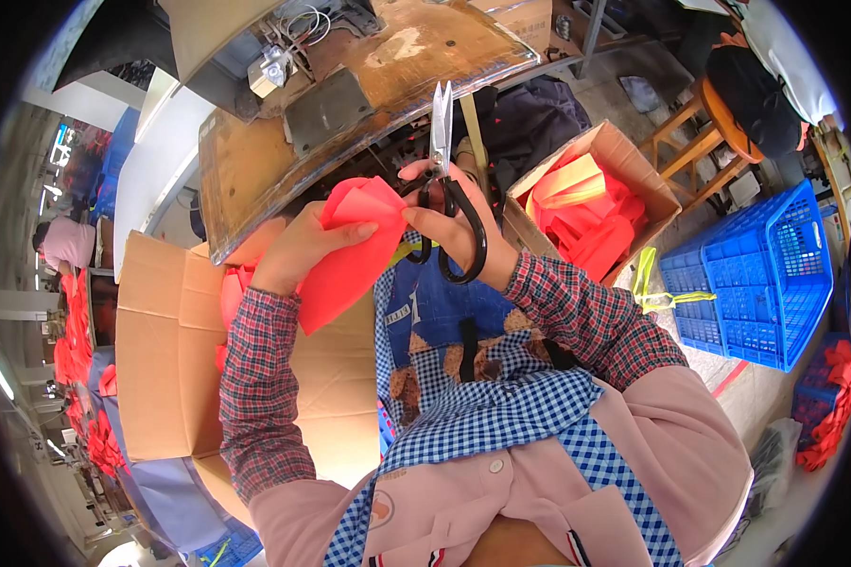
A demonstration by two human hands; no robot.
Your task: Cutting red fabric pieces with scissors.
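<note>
My left hand (298, 248) grips a folded piece of red fabric (355, 250), held up in front of my chest. My right hand (449, 215) is closed on a pair of scissors (442, 142) with black handles, the closed blades pointing up and away from me. The scissors sit just right of the red fabric, close to its top edge. Both forearms wear red plaid sleeves. A blue checked apron covers my lap below the hands.
A worn wooden worktable (388, 66) with a metal plate lies ahead. A cardboard box (624, 156) of red fabric pieces stands to the right, a large cardboard box (161, 359) to the left. Blue plastic crates (766, 274) and a wooden stool (704, 132) are further right.
</note>
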